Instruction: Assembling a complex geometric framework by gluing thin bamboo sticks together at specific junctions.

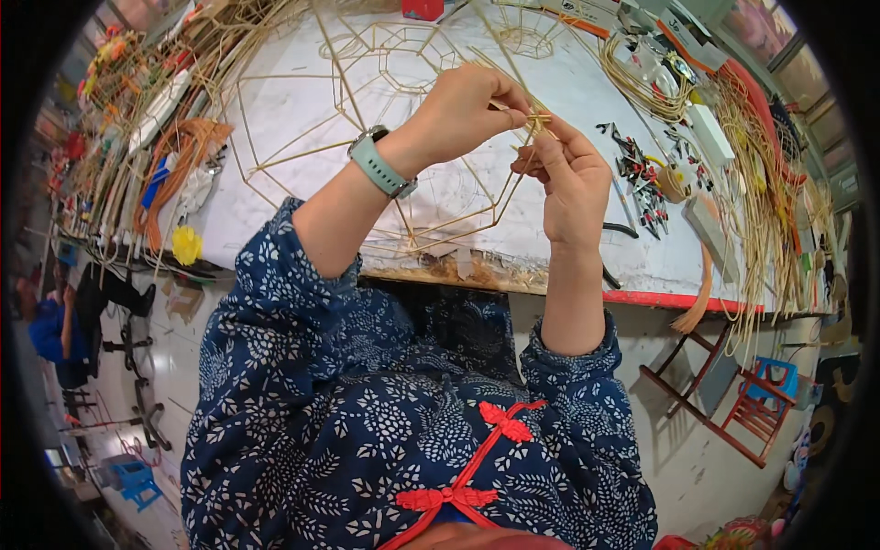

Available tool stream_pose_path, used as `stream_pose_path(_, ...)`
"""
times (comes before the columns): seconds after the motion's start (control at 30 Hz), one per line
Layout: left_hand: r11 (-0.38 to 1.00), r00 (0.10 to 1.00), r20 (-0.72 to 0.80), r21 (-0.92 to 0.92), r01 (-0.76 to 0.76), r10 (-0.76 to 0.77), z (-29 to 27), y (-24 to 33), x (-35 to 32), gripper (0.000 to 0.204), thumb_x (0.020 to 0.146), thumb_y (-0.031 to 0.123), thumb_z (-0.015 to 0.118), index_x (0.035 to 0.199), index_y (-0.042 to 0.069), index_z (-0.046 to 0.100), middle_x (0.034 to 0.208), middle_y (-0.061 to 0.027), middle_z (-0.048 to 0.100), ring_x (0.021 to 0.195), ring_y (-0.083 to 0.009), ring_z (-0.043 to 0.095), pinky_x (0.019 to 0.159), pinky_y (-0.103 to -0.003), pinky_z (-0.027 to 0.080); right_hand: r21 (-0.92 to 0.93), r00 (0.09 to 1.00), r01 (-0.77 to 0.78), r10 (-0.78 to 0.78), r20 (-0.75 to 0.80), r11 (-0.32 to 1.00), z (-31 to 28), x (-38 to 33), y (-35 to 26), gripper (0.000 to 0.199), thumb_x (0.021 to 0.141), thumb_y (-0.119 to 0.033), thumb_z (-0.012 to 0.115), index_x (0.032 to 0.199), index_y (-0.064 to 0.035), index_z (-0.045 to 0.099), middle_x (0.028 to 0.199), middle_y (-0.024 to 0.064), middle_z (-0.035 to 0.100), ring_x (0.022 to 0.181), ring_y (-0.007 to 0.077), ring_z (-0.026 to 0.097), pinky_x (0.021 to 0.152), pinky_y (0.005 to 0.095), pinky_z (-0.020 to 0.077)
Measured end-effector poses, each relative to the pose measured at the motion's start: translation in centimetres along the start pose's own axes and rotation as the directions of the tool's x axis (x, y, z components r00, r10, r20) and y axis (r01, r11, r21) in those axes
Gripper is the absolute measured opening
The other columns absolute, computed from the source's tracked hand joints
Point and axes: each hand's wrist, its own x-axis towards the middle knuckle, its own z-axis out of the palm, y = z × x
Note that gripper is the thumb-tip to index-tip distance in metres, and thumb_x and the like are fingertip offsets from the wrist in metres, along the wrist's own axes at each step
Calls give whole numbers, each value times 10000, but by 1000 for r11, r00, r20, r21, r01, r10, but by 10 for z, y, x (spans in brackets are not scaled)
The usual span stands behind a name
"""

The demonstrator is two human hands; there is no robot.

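Note:
A frame of thin bamboo strips [394, 62], bent into rings and polygons, stands on the white-covered table and reaches up to my fingers. My left hand [467, 115], with a watch [374, 163] on its wrist, pinches a joint where several strips cross. From the other side my right hand [568, 174] closes thumb and fingers on the same joint [539, 117]. The two sets of fingertips nearly meet there. Any small tie between them is too fine to make out.
Small clamps [646, 179] and pliers [621, 229] lie right of my right hand. Bundles of strips [752, 183] line the right edge; more sticks [101, 174] and a yellow flower [187, 245] crowd the left. A wooden chair [724, 394] stands below right. A person [60, 330] is far left.

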Motion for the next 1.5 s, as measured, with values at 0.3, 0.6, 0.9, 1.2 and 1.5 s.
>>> stream_pose_path(0.3, 989, 997, -5, -130, 76, -77, -10, -1, 0, 121, 758, 63, 646, 836, -28, 663, 777, -91, 654, 691, -138, 618, 637, -265, 500, 63, 999, -28, 26, 30, 998, 11, 5, -6, 314, 808, -35, 639, 1086, 75, 544, 699, 60, 614, 645, 129, 614, 598, 251, 523)
stream_pose_path(0.6, 975, 996, -8, -204, 90, -93, -13, 5, -1, 123, 772, 42, 640, 849, -54, 649, 760, -70, 643, 662, -107, 583, 596, -237, 487, 49, 997, -36, 32, 77, 998, 13, 8, -7, 313, 821, -78, 638, 1090, 53, 546, 752, 64, 634, 663, 125, 610, 620, 258, 515)
stream_pose_path(0.9, 969, 994, -11, -222, 107, -112, -14, 3, -1, 117, 776, 36, 646, 856, -50, 650, 769, -63, 647, 668, -97, 576, 593, -229, 479, 36, 995, -37, 34, 93, 999, 14, 7, -9, 304, 818, -77, 640, 1081, 49, 551, 726, 44, 625, 653, 117, 606, 615, 254, 510)
stream_pose_path(1.2, 949, 989, 11, -280, 143, -146, -14, 4, -3, 131, 786, 10, 608, 899, -48, 640, 812, -73, 641, 696, -101, 547, 635, -228, 447, 14, 996, -23, 21, 83, 1000, 13, 5, -10, 305, 815, -66, 642, 1077, 58, 548, 694, 36, 608, 648, 120, 603, 611, 257, 508)
stream_pose_path(1.5, 904, 977, 35, -374, 209, -212, -15, -4, -4, 159, 752, 3, 627, 902, -46, 643, 813, -76, 649, 703, -113, 563, 632, -234, 449, 5, 998, -19, 19, 64, 1000, 13, 4, -7, 332, 806, -64, 653, 1088, 66, 536, 677, 35, 597, 644, 131, 605, 608, 260, 509)
